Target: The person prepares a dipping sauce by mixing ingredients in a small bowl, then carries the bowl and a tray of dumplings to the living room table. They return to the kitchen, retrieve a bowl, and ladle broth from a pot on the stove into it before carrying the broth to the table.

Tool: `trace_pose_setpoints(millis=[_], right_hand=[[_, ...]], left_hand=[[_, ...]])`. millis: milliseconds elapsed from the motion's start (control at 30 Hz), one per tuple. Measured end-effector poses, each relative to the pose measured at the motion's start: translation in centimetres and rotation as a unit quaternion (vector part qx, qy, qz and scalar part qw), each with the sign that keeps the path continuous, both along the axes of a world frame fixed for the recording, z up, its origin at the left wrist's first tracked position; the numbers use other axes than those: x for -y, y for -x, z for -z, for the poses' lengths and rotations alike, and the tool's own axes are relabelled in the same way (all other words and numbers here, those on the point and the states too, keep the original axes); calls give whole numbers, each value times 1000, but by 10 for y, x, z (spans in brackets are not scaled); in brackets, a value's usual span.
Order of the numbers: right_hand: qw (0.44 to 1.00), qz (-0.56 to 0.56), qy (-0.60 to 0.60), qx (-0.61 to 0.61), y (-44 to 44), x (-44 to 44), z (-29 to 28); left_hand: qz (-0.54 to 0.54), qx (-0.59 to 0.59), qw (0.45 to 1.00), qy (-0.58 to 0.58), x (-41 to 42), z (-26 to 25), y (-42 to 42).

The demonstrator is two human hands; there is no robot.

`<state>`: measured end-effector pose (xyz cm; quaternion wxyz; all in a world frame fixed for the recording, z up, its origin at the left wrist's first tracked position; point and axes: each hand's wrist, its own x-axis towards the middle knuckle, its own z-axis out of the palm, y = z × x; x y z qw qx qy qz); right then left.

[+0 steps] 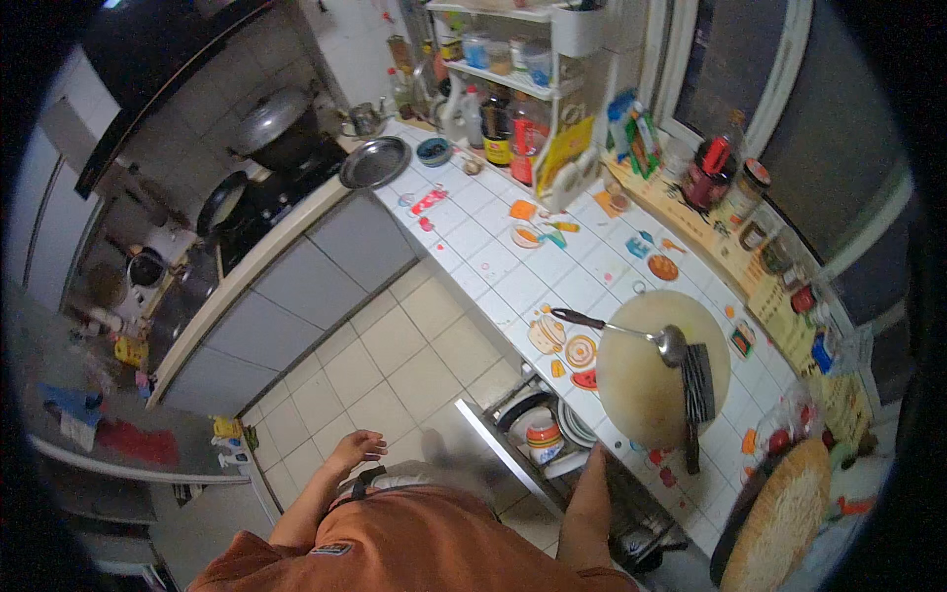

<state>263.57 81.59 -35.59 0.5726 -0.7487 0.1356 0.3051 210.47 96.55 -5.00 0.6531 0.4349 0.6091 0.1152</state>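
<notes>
My left hand hangs in front of my body over the tiled floor, its fingers loosely apart and holding nothing. On the other side, my right forearm reaches down to the pulled-out drawer below the counter edge. The right hand itself is mostly hidden there, so its grip cannot be made out. Inside the drawer are a bowl with orange bands and stacked pale dishes. Above, on a round cutting board, lie a metal ladle with a dark handle and a black slotted turner.
The white counter bears food stickers. A metal plate, small bowl and bottle rack stand farther back. Jars line the windowsill. A round wooden board leans at right; a lidded pot sits on the stove.
</notes>
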Motion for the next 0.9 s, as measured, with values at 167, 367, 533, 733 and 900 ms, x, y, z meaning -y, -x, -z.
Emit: trace_pose_setpoints(millis=[167,367,533,733,900], right_hand=[[999,-22,29,22,1,-6,2],[995,-36,80,57,10,26,15],[986,-51,142,67,37,63,23],[979,-62,178,73,52,89,29],[977,-59,196,64,53,97,34]], left_hand=[[10,2,1000,-19,3,8,0],[-20,-24,999,-10,22,20,31],[-62,-73,995,16,40,23,57],[31,-96,995,4,34,19,30],[143,-119,982,-16,39,12,10]])
